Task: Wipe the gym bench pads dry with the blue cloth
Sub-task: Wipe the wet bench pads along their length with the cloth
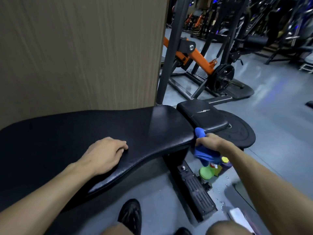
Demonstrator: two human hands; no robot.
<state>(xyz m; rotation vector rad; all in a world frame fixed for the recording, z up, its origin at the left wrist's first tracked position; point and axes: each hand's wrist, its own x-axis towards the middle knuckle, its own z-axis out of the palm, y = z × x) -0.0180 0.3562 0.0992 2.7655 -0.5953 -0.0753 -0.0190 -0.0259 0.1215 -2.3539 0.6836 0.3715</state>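
Observation:
A long black bench pad [84, 133] stretches across the view from the left to the middle. A smaller black seat pad [203, 114], with a torn patch on top, lies just past its right end. My left hand [105, 155] rests flat on the long pad near its front edge, holding nothing. My right hand [210, 141] grips the blue cloth [203, 153] at the right end of the long pad, in the gap beside the seat pad. Part of the cloth sticks up above my fingers and the rest hangs below them.
A beige wall panel [81, 51] stands right behind the bench. Spray bottles, one with a green base [205, 173], stand on the grey floor below the cloth, beside the bench's black foot rail [196, 189]. An orange-and-black weight machine [203, 61] stands behind. Water drops dot the floor.

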